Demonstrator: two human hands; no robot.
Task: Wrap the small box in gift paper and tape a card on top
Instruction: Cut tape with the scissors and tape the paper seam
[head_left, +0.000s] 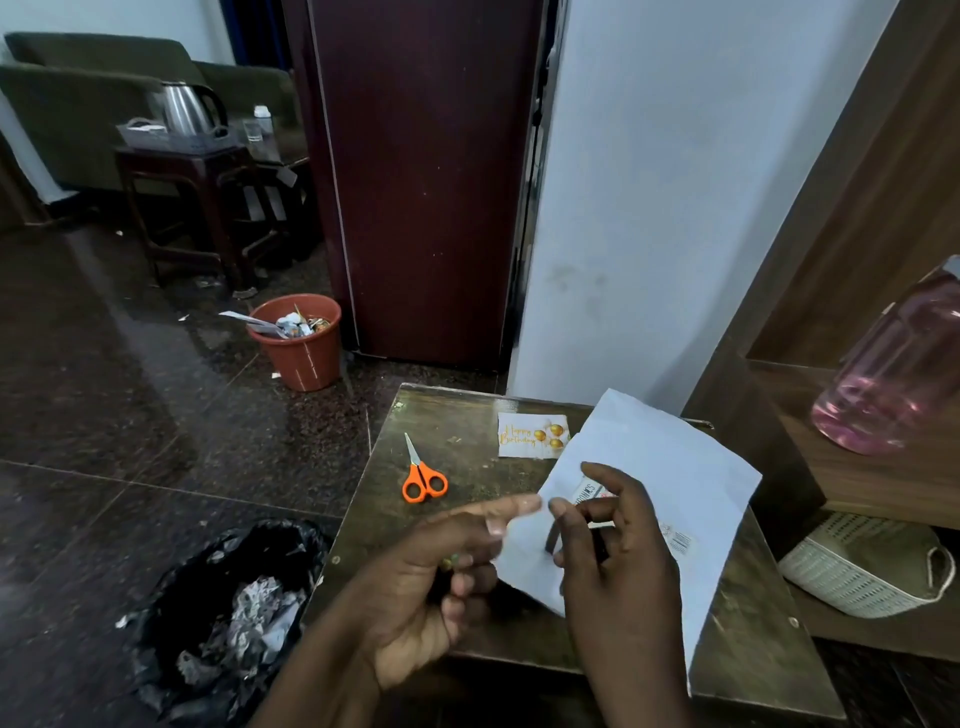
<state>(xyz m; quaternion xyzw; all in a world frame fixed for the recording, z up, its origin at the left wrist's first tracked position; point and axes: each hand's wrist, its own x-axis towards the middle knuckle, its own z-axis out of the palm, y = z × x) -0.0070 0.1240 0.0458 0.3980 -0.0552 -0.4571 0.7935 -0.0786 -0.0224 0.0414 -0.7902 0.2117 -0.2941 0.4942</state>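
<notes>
A white sheet of gift paper (670, 467) lies on the small brown table (467, 415). On it sits the small box (587, 489), printed with text and mostly hidden by my right hand (618, 551). That hand grips a dark tape roll (550, 540) above the paper's left edge. My left hand (441, 571) is just left of it, with thumb and forefinger pinched together by the roll as if on a tape end; the clear tape itself hardly shows. A white "Happy Birthday" card (530, 441) with gold balloons lies behind the paper.
Orange scissors (423, 475) lie on the table's left part. A black rubbish bag (234, 613) sits on the floor at the left, and an orange bin (298, 340) stands farther back. A pink bottle (893, 374) and a woven basket (862, 566) are on shelves at the right.
</notes>
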